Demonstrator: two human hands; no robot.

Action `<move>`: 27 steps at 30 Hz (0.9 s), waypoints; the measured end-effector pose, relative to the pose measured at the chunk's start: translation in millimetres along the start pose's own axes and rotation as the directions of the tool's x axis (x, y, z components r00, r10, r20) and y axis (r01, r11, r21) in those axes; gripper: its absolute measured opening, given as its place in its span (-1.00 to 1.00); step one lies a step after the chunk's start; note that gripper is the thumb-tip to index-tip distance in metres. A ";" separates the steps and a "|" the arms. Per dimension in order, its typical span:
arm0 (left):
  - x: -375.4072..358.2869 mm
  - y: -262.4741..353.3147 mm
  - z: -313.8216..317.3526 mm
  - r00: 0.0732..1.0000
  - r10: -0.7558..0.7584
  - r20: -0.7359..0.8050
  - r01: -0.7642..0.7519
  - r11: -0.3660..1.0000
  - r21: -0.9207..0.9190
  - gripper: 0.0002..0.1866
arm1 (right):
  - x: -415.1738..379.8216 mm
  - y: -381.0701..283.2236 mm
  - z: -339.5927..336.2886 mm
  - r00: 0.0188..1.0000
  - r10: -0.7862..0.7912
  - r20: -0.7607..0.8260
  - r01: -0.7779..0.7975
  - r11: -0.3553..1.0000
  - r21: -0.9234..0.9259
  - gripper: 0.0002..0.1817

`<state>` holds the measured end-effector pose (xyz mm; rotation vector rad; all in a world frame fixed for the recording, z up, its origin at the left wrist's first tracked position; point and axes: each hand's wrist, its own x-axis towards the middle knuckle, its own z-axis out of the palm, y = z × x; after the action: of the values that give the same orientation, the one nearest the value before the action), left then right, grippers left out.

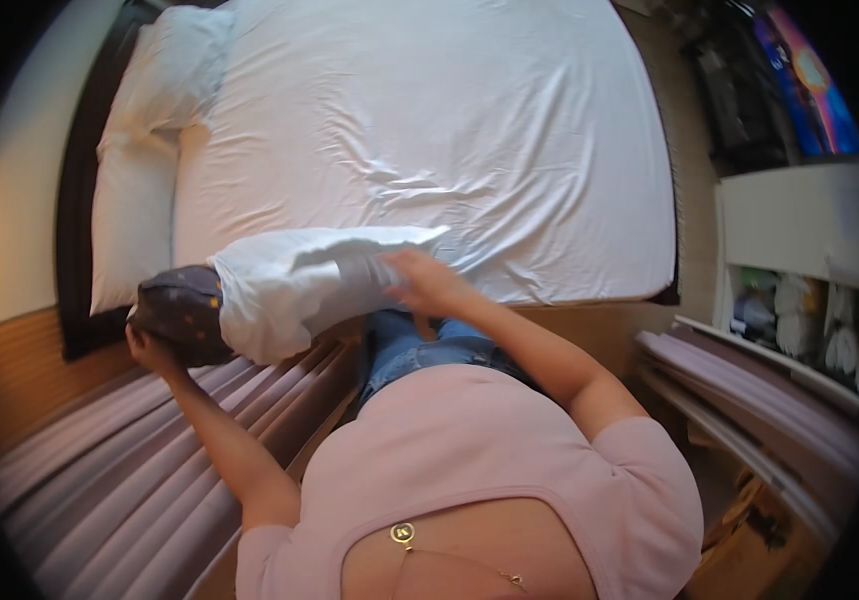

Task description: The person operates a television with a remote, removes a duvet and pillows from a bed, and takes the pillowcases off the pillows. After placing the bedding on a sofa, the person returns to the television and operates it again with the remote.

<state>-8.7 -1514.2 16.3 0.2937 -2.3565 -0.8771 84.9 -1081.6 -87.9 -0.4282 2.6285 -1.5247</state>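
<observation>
A dark patterned pillow [182, 312] sticks out of a white pillowcase [275, 290], which covers the part nearer my body's middle. My left hand [150, 348] is closed on the dark end of the pillow, at its lower left corner. The case's loose white edge spreads out to the right, over the near side of the bed. My right hand [424, 283] is at that right end of the case, its fingers smeared by motion. Folds of the white cloth bunch up in the middle of the pillow.
The bed [430, 110] wears a wrinkled white sheet. White pillows [135, 215] lie along the dark headboard [78, 200] at left. Pleated pink curtains [150, 450] hang close beside my left arm. A white shelf unit [795, 215] stands at the right.
</observation>
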 end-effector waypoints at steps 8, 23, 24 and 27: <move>5.2 -107.8 -10.4 0.967 -0.241 -0.088 0.227 0.964 -0.141 -0.72 | -61.5 125.3 -30.3 0.853 0.522 -0.007 -0.520 0.848 -0.105 -0.62; 1.2 -23.6 -8.2 0.970 -0.241 0.020 0.242 0.959 -0.145 -0.68 | -50.9 130.0 -2.2 0.830 0.540 0.139 -0.532 0.842 -0.094 -0.60; 0.4 -1.2 -8.8 0.970 -0.228 0.086 0.241 0.952 -0.190 -0.69 | -43.3 124.4 -7.5 0.820 0.552 0.150 -0.542 0.834 -0.105 -0.60; -13.1 72.3 -18.7 0.941 -0.324 0.101 0.331 0.813 -0.479 -0.66 | -24.5 135.8 -16.0 0.753 0.583 0.306 -0.613 0.790 0.001 -0.47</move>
<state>13.2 -1464.0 68.8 0.4891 -2.0276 -1.6109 77.7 -997.9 -198.5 0.1901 2.1348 -1.2466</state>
